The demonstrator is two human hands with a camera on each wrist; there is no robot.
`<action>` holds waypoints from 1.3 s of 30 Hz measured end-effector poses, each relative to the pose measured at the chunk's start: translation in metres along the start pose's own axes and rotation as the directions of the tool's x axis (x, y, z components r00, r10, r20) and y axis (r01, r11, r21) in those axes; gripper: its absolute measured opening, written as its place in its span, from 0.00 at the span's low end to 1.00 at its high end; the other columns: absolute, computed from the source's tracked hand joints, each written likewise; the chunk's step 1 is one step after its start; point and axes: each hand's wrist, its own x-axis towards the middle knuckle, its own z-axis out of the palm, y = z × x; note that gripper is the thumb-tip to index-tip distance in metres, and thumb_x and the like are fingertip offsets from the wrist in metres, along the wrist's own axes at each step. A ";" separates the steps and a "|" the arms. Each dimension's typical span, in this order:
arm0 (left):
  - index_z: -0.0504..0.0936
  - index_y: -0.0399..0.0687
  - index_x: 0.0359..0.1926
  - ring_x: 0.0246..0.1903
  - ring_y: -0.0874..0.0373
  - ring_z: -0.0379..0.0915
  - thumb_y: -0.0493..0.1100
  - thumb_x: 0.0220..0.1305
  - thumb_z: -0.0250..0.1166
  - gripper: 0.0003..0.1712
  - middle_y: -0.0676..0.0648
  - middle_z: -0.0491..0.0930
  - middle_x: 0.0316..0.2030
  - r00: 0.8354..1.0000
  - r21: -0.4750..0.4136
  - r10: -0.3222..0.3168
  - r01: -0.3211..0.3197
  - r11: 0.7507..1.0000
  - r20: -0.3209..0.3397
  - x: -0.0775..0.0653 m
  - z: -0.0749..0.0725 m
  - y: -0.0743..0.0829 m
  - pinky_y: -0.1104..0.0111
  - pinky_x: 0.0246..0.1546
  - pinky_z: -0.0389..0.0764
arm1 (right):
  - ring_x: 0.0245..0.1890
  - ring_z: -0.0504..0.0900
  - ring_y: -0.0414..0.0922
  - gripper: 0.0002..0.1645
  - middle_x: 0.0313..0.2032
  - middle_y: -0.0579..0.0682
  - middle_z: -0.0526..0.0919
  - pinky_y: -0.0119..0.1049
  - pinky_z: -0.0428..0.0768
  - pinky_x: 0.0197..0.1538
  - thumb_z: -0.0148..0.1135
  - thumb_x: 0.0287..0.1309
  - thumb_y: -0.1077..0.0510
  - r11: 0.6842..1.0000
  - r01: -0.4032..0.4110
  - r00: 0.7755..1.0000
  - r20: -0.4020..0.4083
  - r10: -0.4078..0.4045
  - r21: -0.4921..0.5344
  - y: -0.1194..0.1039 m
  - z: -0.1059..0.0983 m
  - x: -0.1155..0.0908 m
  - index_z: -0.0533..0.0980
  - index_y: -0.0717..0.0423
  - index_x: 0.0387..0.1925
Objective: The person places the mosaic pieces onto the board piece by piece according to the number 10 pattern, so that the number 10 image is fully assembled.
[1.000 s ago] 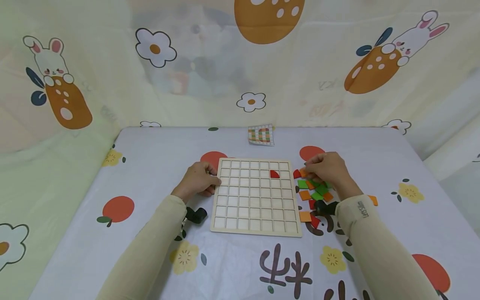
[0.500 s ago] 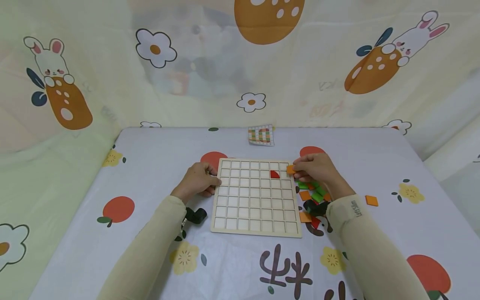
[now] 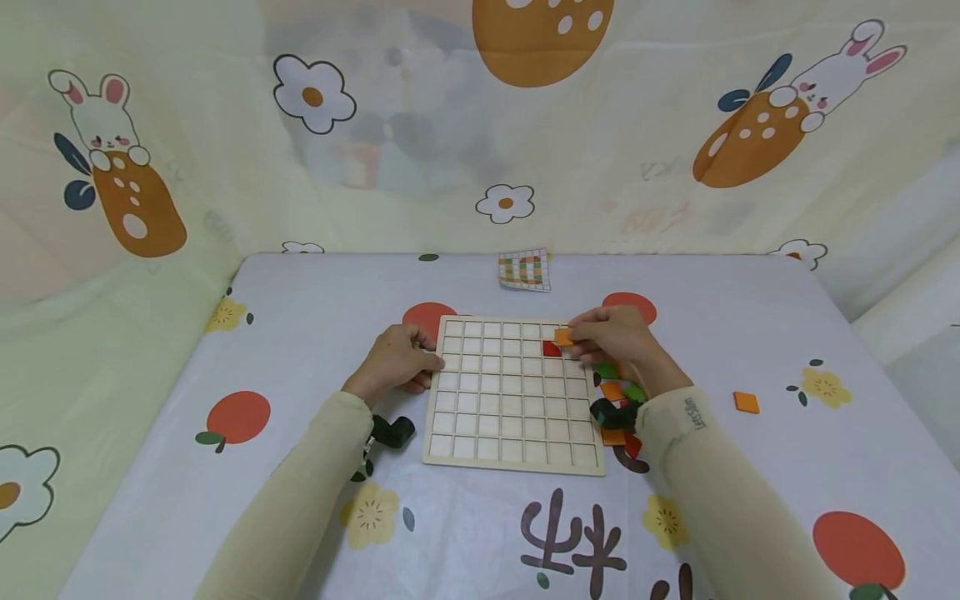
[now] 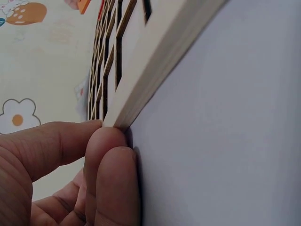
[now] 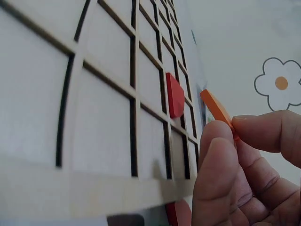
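Orange tile (image 5: pixel 217 108), red piece (image 5: pixel 175 96), pale gridded board (image 3: pixel 512 402)

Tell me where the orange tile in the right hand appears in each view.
Head: the orange tile is just right of center, pinched by the right hand over the wooden grid board.
Left wrist: the orange tile is at the top edge, left of center, cut off.
Right wrist: the orange tile is right of center, near mid-height.
Shared landmark: the wooden grid board.

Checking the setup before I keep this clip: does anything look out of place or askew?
Yes, mildly: one orange tile lies alone on the tablecloth, off to the right, well apart from the loose pieces gathered along the right edge of the board. I see nothing damaged.
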 end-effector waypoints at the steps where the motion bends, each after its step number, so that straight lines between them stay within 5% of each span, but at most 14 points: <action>1: 0.77 0.40 0.48 0.21 0.58 0.80 0.37 0.64 0.73 0.15 0.44 0.80 0.30 1.000 0.000 0.000 0.000 1.000 -0.001 0.000 0.000 0.000 0.70 0.24 0.84 | 0.29 0.88 0.43 0.21 0.33 0.52 0.88 0.34 0.88 0.39 0.67 0.70 0.56 1.000 -0.001 1.000 0.003 0.001 0.004 -0.001 0.001 0.000 0.77 0.65 0.57; 39: 0.76 0.41 0.48 0.20 0.58 0.79 0.37 0.65 0.73 0.15 0.45 0.80 0.28 1.000 -0.018 -0.021 0.021 1.000 -0.001 0.002 0.000 -0.001 0.71 0.23 0.83 | 0.26 0.85 0.42 0.15 0.37 0.55 0.88 0.31 0.86 0.32 0.69 0.68 0.60 0.996 0.001 1.000 0.020 0.001 -0.090 -0.011 0.037 0.009 0.81 0.65 0.51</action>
